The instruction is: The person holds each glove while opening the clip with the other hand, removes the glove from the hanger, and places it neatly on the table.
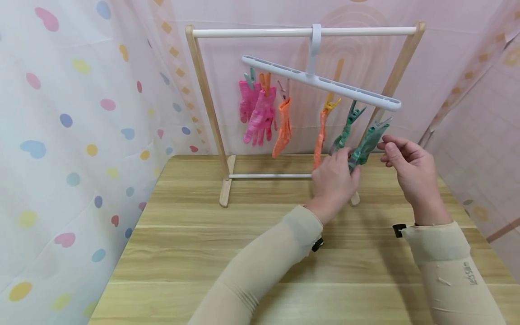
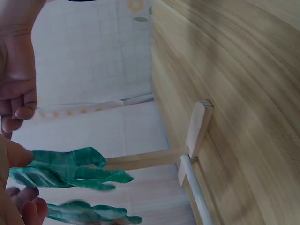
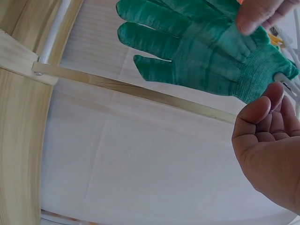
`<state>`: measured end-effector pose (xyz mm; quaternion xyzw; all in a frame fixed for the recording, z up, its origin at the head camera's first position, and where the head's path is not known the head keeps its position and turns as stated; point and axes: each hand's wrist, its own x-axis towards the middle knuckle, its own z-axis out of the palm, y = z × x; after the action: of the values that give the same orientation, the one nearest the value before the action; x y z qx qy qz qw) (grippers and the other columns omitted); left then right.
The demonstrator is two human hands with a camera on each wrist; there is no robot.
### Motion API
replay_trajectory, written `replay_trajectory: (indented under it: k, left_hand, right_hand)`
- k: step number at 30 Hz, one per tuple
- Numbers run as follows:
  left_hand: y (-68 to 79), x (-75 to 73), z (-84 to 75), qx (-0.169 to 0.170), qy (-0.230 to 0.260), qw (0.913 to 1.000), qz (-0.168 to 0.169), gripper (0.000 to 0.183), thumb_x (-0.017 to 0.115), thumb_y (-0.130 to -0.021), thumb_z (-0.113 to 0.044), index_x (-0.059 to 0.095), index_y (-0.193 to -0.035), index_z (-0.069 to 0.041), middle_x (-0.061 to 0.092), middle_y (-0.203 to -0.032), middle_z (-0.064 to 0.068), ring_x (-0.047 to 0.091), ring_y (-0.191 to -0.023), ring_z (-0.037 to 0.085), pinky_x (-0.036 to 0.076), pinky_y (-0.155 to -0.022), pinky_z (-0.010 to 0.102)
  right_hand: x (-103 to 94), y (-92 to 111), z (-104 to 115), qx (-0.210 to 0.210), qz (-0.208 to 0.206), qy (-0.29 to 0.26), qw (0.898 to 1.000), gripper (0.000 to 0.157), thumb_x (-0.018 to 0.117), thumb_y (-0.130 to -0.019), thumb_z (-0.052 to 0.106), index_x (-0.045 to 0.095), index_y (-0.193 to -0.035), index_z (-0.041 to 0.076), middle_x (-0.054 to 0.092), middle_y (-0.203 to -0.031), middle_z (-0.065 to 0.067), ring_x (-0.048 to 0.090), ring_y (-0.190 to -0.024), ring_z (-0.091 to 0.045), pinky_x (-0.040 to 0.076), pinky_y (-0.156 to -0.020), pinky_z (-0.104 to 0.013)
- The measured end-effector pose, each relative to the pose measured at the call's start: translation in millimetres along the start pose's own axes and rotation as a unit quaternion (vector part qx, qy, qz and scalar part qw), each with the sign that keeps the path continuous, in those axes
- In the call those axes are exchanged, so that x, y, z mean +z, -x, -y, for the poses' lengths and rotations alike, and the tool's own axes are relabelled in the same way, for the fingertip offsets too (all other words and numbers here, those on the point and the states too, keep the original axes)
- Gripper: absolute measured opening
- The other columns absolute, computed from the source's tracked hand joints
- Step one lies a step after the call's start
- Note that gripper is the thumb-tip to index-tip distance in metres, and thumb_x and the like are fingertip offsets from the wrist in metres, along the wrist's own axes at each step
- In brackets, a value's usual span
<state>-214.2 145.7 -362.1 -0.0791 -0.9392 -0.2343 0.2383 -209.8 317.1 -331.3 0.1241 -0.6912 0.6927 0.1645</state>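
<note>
Two green gloves hang at the right end of the white hanger (image 1: 353, 92), each from a clothes peg. My left hand (image 1: 335, 178) pinches the nearer green glove (image 3: 201, 51) between thumb and fingers. The other green glove (image 2: 89, 213) hangs just behind. My right hand (image 1: 414, 169) is to the right of the nearer glove, its fingers loosely curled and holding nothing. Its fingertips are close by the cuff and the grey-green peg (image 1: 379, 126). The second green glove's darker green peg (image 1: 354, 113) is clipped farther in along the hanger.
The hanger hooks over the white rail of a wooden rack (image 1: 260, 33) and tilts down to the right. Pink gloves (image 1: 262, 115), an orange sock (image 1: 283, 128) and another orange piece (image 1: 321, 137) hang from pegs. The rack stands on a wooden table (image 1: 183, 253) before patterned curtains.
</note>
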Motion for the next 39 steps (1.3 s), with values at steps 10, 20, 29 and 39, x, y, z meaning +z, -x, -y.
replay_trajectory:
  k: [10,20,29,39]
  left_hand:
    - [10.6,-4.4,25.7,0.062,0.090,0.9906,-0.082,0.020,0.072,-0.104,-0.040,0.085,-0.114,-0.030,0.083,-0.090,-0.014,0.069,-0.073,0.008,0.029,-0.050,0.015]
    - [17.1,-13.8,44.5,0.063,0.166,0.9819,-0.066,0.022,0.075,-0.102,-0.037,0.086,-0.114,-0.022,0.083,-0.086,-0.007,0.065,-0.066,0.007,0.037,-0.055,0.014]
    - [21.8,-23.6,62.4,0.065,0.230,0.9701,-0.043,0.020,0.077,-0.101,-0.030,0.085,-0.113,-0.016,0.083,-0.090,0.000,0.065,-0.064,0.010,0.043,-0.059,0.015]
    - [25.1,-29.2,73.6,0.061,0.236,0.9695,-0.022,0.020,0.077,-0.100,-0.030,0.085,-0.112,-0.015,0.083,-0.094,0.001,0.063,-0.064,0.007,0.046,-0.058,0.014]
  right_hand:
    - [0.9,-2,16,-0.006,0.000,0.016,1.000,0.029,0.069,-0.105,0.016,0.073,-0.133,0.007,0.081,-0.102,0.007,0.066,-0.078,-0.007,0.055,-0.074,-0.013]
    - [5.5,-13,51,0.040,0.092,0.101,0.990,0.041,0.068,-0.106,0.019,0.064,-0.146,0.013,0.079,-0.081,0.006,0.062,-0.061,-0.011,0.057,-0.065,-0.019]
    - [11.4,-24,62,0.092,0.150,0.130,0.976,0.038,0.068,-0.106,0.018,0.060,-0.142,0.011,0.078,-0.077,0.002,0.062,-0.058,-0.012,0.059,-0.064,-0.025]
    - [9.0,-39,65,0.083,0.214,0.197,0.953,0.014,0.067,-0.106,0.015,0.070,-0.119,0.022,0.075,-0.076,0.007,0.055,-0.053,-0.013,0.044,-0.050,-0.028]
